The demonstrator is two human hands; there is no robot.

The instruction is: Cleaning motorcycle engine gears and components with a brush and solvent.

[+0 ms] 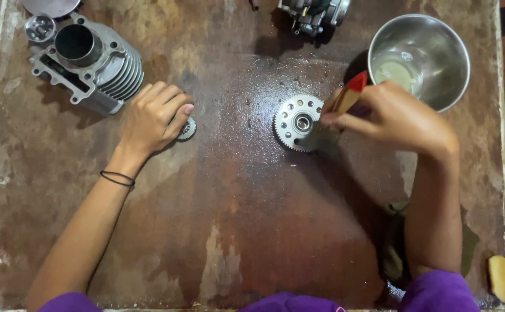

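Right hand: the right hand was closed around a brush with a wooden handle and a red end, the fingers wrapped on the handle.
Brush: it slanted down and to the left from the hand, its bristle end blurred and resting at the right edge of the large gear.
Large gear: the toothed metal gear lay flat on the wet patch of the table, just left of the right hand's fingertips and touching the brush.
Left hand: the left hand lay palm down with fingers curled over a small gear; only the gear's right edge showed past the fingertips, so whether it was gripped or merely covered I cannot tell.
Cylinder block: a finned grey cylinder block sat just up and left of the left hand.
Bowl: a steel bowl holding pale liquid stood just above the right hand.
Table: the worn brown table carried everything.
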